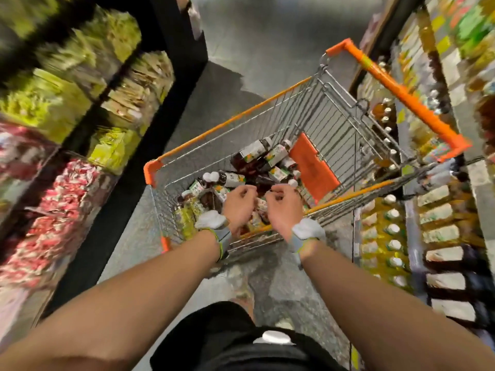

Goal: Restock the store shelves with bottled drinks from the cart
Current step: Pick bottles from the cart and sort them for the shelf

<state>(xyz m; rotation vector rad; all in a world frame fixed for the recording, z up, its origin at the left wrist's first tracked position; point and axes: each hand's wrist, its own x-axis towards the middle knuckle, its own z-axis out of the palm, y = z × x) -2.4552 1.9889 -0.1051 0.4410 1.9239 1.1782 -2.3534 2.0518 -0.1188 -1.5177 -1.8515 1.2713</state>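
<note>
Head view. Blurred rack of yellow and red packs (67, 103) at 9 o'clock. Drink shelf (393, 228) with rows of white caps at 3 o'clock, just beside the cart (230, 121). Wire cart with orange rim at centre, running toward 1 o'clock, orange flap (313, 167) inside. Bottled drinks (257, 153) heaped on its floor. Left hand (239, 202) and right hand (282, 203) side by side above the heap, backs up, fingers curled under. Grasping or empty: cannot tell, palms hidden.

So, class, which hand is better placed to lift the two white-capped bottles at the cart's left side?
Left. The left hand hovers just beside those white-capped bottles in the cart; the right hand would likely have to cross it.
</note>
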